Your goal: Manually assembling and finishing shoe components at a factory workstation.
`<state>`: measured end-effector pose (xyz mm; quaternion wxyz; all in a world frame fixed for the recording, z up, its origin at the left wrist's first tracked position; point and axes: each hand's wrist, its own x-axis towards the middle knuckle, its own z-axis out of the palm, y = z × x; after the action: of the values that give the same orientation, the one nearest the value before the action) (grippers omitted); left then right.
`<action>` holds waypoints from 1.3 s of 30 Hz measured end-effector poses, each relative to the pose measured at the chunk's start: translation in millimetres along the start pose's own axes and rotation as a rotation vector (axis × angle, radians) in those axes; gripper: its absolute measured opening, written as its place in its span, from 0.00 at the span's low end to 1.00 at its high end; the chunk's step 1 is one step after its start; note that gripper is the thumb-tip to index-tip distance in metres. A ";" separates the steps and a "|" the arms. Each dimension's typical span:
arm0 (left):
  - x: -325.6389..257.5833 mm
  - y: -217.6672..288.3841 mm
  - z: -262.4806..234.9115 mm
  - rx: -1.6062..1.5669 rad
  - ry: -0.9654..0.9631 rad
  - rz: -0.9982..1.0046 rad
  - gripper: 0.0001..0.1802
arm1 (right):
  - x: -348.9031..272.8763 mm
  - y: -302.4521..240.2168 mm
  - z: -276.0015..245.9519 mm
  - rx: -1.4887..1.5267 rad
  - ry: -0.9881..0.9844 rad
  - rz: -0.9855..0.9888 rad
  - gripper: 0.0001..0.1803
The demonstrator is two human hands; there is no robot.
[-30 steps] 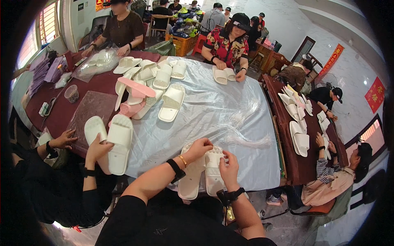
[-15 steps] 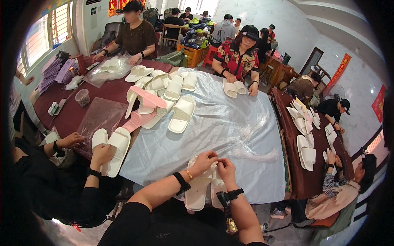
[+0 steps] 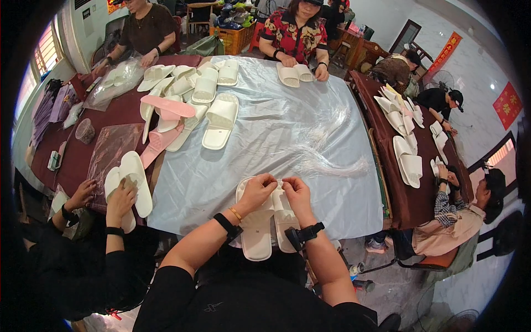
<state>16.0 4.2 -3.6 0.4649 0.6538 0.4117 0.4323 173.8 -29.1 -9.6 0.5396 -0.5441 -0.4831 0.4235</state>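
Both hands — left hand [image 3: 255, 192], right hand [image 3: 296, 191] — pinching the straps of a white slipper pair [image 3: 269, 221] at the desk's [image 3: 310, 138] near edge, heels overhanging. Could slide off if released — slick plastic sheet [image 3: 287, 127] underneath.

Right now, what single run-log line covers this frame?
left hand: pinching top of white slipper pair | right hand: same | surface: clear plastic sheet | nearby: loose white slipper

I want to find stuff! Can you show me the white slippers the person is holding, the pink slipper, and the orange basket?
white slippers [image 3: 257, 232]: head view, sole of the left one of the pair.
pink slipper [image 3: 167, 105]: head view, middle of its flat sole.
orange basket [image 3: 239, 36]: head view, front wall.
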 end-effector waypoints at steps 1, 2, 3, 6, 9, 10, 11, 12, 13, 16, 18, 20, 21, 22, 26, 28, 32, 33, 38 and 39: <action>-1.1 0.3 0.3 0.014 0.006 0.031 0.11 | -1.0 0.1 -0.2 0.000 0.001 0.003 0.07; -1.5 0.6 -0.2 0.014 0.005 0.029 0.11 | -1.2 -0.1 -0.2 -0.009 0.005 0.003 0.07; -2.2 4.8 -2.1 0.021 -0.021 0.009 0.11 | -1.9 -0.9 0.3 -0.019 0.008 0.003 0.07; -3.4 5.1 -2.4 0.045 -0.042 -0.007 0.10 | -3.7 -4.6 1.1 0.001 0.015 0.015 0.07; -3.3 4.1 -1.9 0.046 -0.037 -0.010 0.10 | -4.0 -1.9 1.0 0.043 0.010 0.014 0.07; -3.1 4.4 -1.6 0.030 -0.039 -0.017 0.10 | -3.7 -1.3 0.4 0.043 0.010 0.014 0.07; -3.0 4.5 -1.3 0.030 -0.040 -0.017 0.10 | -3.5 -0.8 -0.4 0.039 0.004 0.014 0.07; -3.0 5.5 -1.7 0.034 -0.037 -0.011 0.10 | -3.1 -0.1 -0.5 0.035 -0.004 0.014 0.07; -3.0 6.0 -2.0 0.039 -0.034 -0.005 0.10 | -2.8 0.8 -0.1 0.036 -0.005 0.015 0.07; -2.8 5.1 -2.1 0.027 -0.041 -0.006 0.09 | -2.5 1.3 0.9 0.037 0.007 -0.023 0.06; -2.6 5.1 -2.2 0.036 -0.043 0.002 0.09 | -2.2 0.2 -0.2 0.016 -0.028 -0.004 0.06; -2.3 5.2 -2.5 0.044 -0.046 0.011 0.09 | -2.1 0.7 -0.1 0.024 -0.031 -0.001 0.06; -2.3 4.9 -2.7 0.051 -0.047 0.021 0.10 | -2.2 0.7 0.2 0.032 -0.035 0.002 0.06; -2.5 4.6 -2.9 0.058 -0.048 0.031 0.10 | -2.3 0.8 0.5 0.032 -0.036 0.003 0.06; -2.1 4.1 -2.1 0.045 -0.053 0.032 0.10 | -2.7 3.0 -1.0 0.013 -0.023 -0.009 0.07; -2.5 3.5 -2.9 0.030 -0.072 -0.010 0.10 | -3.0 -1.1 0.8 0.003 -0.025 -0.008 0.08; -3.9 2.8 -2.0 0.028 -0.063 -0.008 0.10 | -5.7 -5.5 0.8 -0.035 -0.031 0.000 0.10; -3.2 2.8 -2.0 0.029 -0.061 -0.002 0.10 | -5.0 -5.4 0.2 -0.037 -0.045 0.000 0.11; -3.7 4.9 -2.1 0.009 -0.050 0.010 0.10 | -4.8 -4.0 0.8 -0.050 -0.036 -0.029 0.08; -3.8 4.8 -2.3 0.021 -0.047 0.014 0.10 | -5.3 -5.1 0.9 -0.048 -0.035 -0.026 0.08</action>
<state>13.3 0.1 0.8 0.4648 0.6714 0.4005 0.4157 171.7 -34.3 -4.9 0.5234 -0.5432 -0.5094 0.4141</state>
